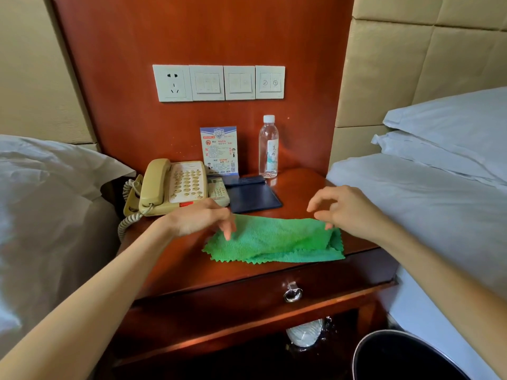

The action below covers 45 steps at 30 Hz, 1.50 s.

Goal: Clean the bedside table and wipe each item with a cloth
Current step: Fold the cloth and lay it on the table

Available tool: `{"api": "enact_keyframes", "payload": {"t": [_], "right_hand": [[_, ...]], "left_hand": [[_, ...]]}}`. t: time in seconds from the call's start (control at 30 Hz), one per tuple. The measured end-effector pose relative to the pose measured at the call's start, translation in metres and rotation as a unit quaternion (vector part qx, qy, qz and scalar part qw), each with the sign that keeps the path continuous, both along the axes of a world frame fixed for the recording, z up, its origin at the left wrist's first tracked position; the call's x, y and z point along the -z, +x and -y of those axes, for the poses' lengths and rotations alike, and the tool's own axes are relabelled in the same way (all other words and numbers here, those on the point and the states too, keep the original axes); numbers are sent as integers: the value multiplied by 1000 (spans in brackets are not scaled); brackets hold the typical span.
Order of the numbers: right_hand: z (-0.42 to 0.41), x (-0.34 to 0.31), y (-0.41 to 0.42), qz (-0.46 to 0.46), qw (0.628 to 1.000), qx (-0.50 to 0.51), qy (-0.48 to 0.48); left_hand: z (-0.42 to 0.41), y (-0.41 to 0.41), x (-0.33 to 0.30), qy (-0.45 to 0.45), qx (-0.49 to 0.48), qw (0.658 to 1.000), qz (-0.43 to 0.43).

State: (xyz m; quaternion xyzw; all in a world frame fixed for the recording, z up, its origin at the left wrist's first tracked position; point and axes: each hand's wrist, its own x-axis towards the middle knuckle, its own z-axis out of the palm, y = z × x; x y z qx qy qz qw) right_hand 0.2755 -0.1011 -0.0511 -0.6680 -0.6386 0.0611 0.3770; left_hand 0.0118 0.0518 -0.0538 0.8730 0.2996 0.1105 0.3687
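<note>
Two bare forearms reach in from bottom edge over red-brown wooden worktop (pixel 178 264). Green microfibre cloth with zigzag edges (pixel 274 242), folded into long strip, lies flat near front edge. Left hand (pixel 200 219) and right hand (pixel 348 211) hover at its ends, fingers loosely spread, gripping nothing. Cloth likely light, limp, non-slip: pinch corners. Behind: beige corded telephone (pixel 170 187), clear plastic water bottle (pixel 268 148).
</note>
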Motion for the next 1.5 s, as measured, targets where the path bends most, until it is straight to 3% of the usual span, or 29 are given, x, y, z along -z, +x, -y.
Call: {"api": "enact_keyframes", "payload": {"t": [0.13, 0.23, 0.43, 0.63, 0.73, 0.8, 0.9, 1.0, 1.07, 1.13, 1.23, 1.33, 1.4, 1.5], "right_hand": [[-3, 3, 9, 103, 989, 49, -96], [-7, 5, 13, 76, 985, 73, -138], [-17, 11, 16, 61, 966, 69, -242], [-22, 5, 19, 17, 995, 34, -89], [-14, 7, 16, 43, 999, 0, -23], [-3, 11, 13, 73, 996, -44, -28], [7, 16, 12, 105, 983, -104, -105], [5, 15, 10, -9, 983, -121, -137], [1, 17, 5, -39, 990, -90, -99], [-1, 20, 1, -1, 996, -48, -80], [4, 29, 0, 78, 986, 4, -145], [14, 29, 1, 101, 984, 17, -149], [27, 28, 5, 74, 990, 17, -116], [51, 31, 16, -75, 997, 2, -19]], "left_hand": [[-12, 20, 14, 189, -67, 979, -30], [-19, 31, 18, 194, -74, 975, -83], [-24, 36, 14, 220, -61, 968, -102], [-25, 24, 5, 296, -100, 948, 62], [-23, 10, 5, 313, -73, 943, 81], [-20, -1, 7, 285, -21, 957, 49], [-13, -14, 8, 127, 71, 989, -40], [-7, -13, 5, 1, 55, 998, -12], [-7, -7, 7, 15, 12, 1000, 20], [-8, 0, 13, 81, -18, 997, 4], [-6, 5, 18, 138, -10, 989, -54], [5, 11, 14, 154, 3, 987, -37], [17, 18, 9, 140, 21, 990, 2], [40, 30, 1, 71, 34, 993, 87]]}}
